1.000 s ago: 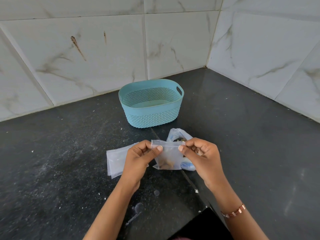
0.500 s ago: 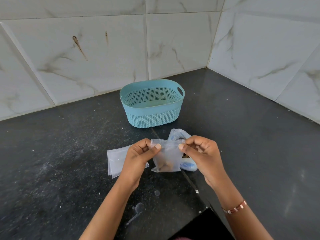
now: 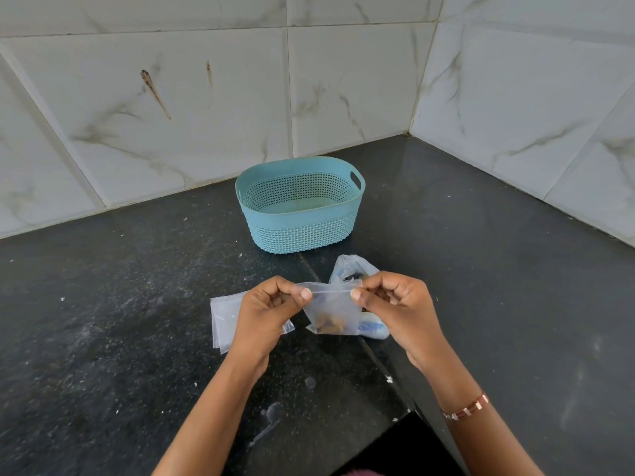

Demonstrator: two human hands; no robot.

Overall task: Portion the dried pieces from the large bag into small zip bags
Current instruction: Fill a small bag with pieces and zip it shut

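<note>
A small clear zip bag (image 3: pixel 331 309) hangs above the black counter with a few brown dried pieces (image 3: pixel 330 325) at its bottom. My left hand (image 3: pixel 266 314) pinches its top left corner and my right hand (image 3: pixel 400 309) pinches its top right corner, along the zip strip. Behind it lies the large clear bag (image 3: pixel 354 269), crumpled, with dark pieces and some blue showing through; my right hand and the small bag hide most of it. A flat stack of empty small zip bags (image 3: pixel 225 319) lies on the counter under my left hand.
A teal perforated plastic basket (image 3: pixel 302 235) with nothing in it stands behind the bags, near the tiled wall. Marble-look tiled walls meet in a corner at the back right. The dusty counter's front edge (image 3: pixel 409 412) steps in near my right forearm.
Both hands and the small zip bag have stayed almost in place; the thumbs have shifted slightly along the zip strip.
</note>
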